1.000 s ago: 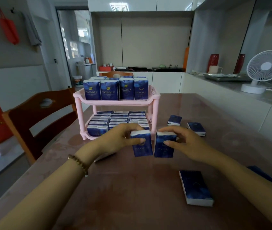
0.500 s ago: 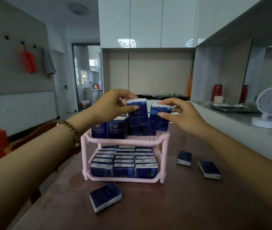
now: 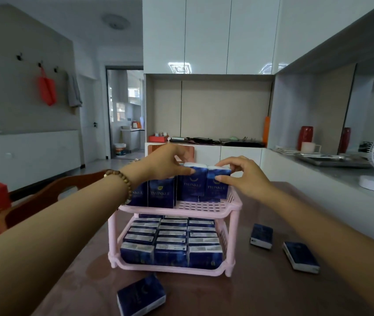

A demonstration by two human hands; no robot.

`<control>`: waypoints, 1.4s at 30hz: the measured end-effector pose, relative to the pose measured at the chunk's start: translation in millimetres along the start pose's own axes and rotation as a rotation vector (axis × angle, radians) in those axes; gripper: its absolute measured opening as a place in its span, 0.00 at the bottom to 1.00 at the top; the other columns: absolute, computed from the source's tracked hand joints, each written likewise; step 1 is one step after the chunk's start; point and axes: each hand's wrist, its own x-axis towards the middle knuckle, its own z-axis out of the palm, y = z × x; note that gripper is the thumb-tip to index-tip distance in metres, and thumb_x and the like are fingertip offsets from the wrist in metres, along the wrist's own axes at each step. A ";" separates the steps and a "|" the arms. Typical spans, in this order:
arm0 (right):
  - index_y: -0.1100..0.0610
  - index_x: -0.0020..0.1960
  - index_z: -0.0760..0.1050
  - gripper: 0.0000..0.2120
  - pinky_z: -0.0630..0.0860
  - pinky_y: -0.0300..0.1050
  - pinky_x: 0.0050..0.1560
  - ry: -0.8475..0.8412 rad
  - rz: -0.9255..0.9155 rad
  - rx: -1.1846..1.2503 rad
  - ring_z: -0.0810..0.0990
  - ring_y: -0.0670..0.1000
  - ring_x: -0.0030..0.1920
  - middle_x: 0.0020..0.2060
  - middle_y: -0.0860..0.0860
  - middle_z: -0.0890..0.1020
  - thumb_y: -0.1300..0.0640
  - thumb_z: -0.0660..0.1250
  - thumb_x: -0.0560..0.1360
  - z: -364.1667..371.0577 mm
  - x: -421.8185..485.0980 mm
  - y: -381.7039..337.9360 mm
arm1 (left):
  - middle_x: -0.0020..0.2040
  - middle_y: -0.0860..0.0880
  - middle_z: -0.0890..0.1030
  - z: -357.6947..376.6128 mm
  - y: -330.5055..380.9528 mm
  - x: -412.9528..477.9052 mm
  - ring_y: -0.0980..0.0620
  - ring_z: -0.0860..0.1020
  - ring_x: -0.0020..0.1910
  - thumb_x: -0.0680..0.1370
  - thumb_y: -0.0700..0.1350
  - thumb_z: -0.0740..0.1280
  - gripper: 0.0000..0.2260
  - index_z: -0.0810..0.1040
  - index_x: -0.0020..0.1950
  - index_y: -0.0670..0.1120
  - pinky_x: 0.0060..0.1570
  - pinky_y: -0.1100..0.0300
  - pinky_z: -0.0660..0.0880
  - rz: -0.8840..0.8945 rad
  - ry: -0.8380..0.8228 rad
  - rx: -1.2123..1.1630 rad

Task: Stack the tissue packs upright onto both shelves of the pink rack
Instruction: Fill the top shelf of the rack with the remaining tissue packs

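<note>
glossy brown bench [image 3: 272,293] bearing a two-tier pink rack [image 3: 233,238] of slotted plastic. the lower shelf is filled with upright, rectangular dark-blue tissue packs [image 3: 172,238]; the upper shelf is part filled at its left. left grip [image 3: 163,165] pinches one upright pack [image 3: 192,187] near its top. right grip [image 3: 243,179] pinches a second pack [image 3: 218,189] touching the first, both over the upper shelf's right part. three loose packs [image 3: 141,297] lie flat on the bench.

Home kitchen-diner, cabinets [image 3: 206,35], dining table [image 3: 261,293]

Pink plastic rack [image 3: 206,212], glossy tissue packs [image 3: 171,255], polished table [image 3: 249,295]
</note>
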 end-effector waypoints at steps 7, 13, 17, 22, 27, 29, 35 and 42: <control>0.48 0.50 0.77 0.11 0.74 0.41 0.46 -0.039 0.007 0.010 0.75 0.54 0.50 0.50 0.57 0.77 0.56 0.73 0.69 9.6 3.5 0.2 | 0.48 0.52 0.79 0.7 -9.8 3.8 0.53 0.77 0.48 0.73 0.46 0.71 0.09 0.79 0.51 0.44 0.44 0.64 0.74 -0.039 -0.050 0.049; 0.47 0.48 0.76 0.12 0.76 0.49 0.50 -0.051 -0.007 0.000 0.76 0.56 0.50 0.49 0.57 0.76 0.58 0.74 0.69 19.7 -1.1 -2.8 | 0.47 0.56 0.78 7.2 -13.1 1.7 0.56 0.76 0.46 0.73 0.43 0.70 0.08 0.79 0.52 0.46 0.41 0.69 0.71 -0.049 -0.054 0.033; 0.48 0.50 0.76 0.12 0.75 0.46 0.48 -0.045 0.005 -0.006 0.76 0.55 0.50 0.50 0.56 0.75 0.57 0.74 0.69 18.9 -2.4 -0.7 | 0.48 0.57 0.77 11.7 -10.0 -1.8 0.61 0.74 0.44 0.73 0.41 0.70 0.09 0.79 0.53 0.45 0.39 0.73 0.68 -0.028 -0.034 0.012; 0.51 0.55 0.77 0.17 0.69 0.31 0.44 -0.036 -0.013 -0.047 0.74 0.50 0.47 0.50 0.55 0.74 0.56 0.75 0.68 17.4 -3.7 0.0 | 0.51 0.54 0.76 14.3 -8.0 -8.6 0.58 0.73 0.47 0.73 0.43 0.71 0.13 0.78 0.57 0.47 0.39 0.74 0.67 -0.019 0.025 0.031; 0.50 0.58 0.76 0.18 0.69 0.30 0.44 0.005 -0.005 -0.047 0.73 0.46 0.46 0.52 0.51 0.72 0.54 0.73 0.69 7.6 -13.0 -5.7 | 0.59 0.50 0.76 15.7 -4.0 -22.8 0.53 0.74 0.56 0.73 0.46 0.71 0.15 0.76 0.58 0.48 0.47 0.66 0.71 -0.038 0.119 0.081; 0.49 0.58 0.75 0.18 0.72 0.36 0.46 0.015 -0.004 -0.014 0.74 0.47 0.49 0.53 0.49 0.72 0.53 0.73 0.70 0.7 -22.9 -10.8 | 0.59 0.51 0.77 15.9 1.9 -34.8 0.52 0.74 0.58 0.73 0.47 0.71 0.14 0.76 0.57 0.49 0.52 0.59 0.73 -0.027 0.180 0.101; 0.46 0.56 0.75 0.16 0.77 0.37 0.48 0.020 -0.052 0.135 0.75 0.43 0.54 0.56 0.44 0.75 0.55 0.72 0.70 -22.3 -81.5 -26.7 | 0.58 0.52 0.77 34.7 18.3 -94.8 0.53 0.70 0.59 0.71 0.49 0.73 0.15 0.77 0.57 0.51 0.55 0.63 0.65 0.097 0.359 0.192; 0.41 0.50 0.76 0.14 0.78 0.37 0.51 -0.181 0.043 0.171 0.76 0.37 0.51 0.52 0.43 0.77 0.49 0.72 0.65 -24.0 -163.3 -30.0 | 0.55 0.56 0.78 74.7 21.4 -161.1 0.57 0.73 0.55 0.73 0.55 0.70 0.14 0.77 0.56 0.52 0.56 0.61 0.71 0.045 0.207 0.057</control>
